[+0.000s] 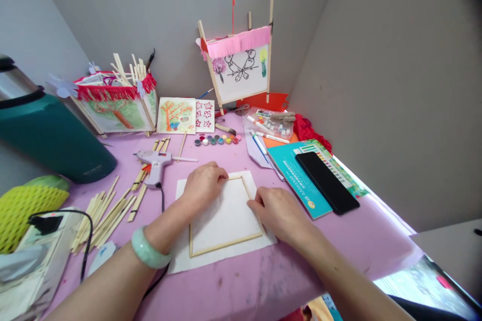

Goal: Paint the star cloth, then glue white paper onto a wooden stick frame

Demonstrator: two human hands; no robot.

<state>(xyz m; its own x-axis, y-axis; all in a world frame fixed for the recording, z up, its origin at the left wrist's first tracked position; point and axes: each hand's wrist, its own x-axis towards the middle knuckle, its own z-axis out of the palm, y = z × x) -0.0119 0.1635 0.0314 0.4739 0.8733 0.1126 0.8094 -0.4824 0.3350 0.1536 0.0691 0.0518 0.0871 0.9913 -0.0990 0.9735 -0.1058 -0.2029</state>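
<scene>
A square frame of thin wooden sticks lies on a sheet of white paper in front of me. My left hand, with a pale green bangle on the wrist, has its fingers closed at the frame's far left part. On the right side stick, my right hand pinches with thumb and curled forefinger. Both hands partly cover the frame's sides. Left of the paper rests a white glue gun, and loose wooden sticks are strewn beyond it.
At the left stand a teal bottle and a power strip with a cable. A decorated lantern hangs at the back; another holds sticks. Paint pots sit behind. A phone lies on a blue booklet.
</scene>
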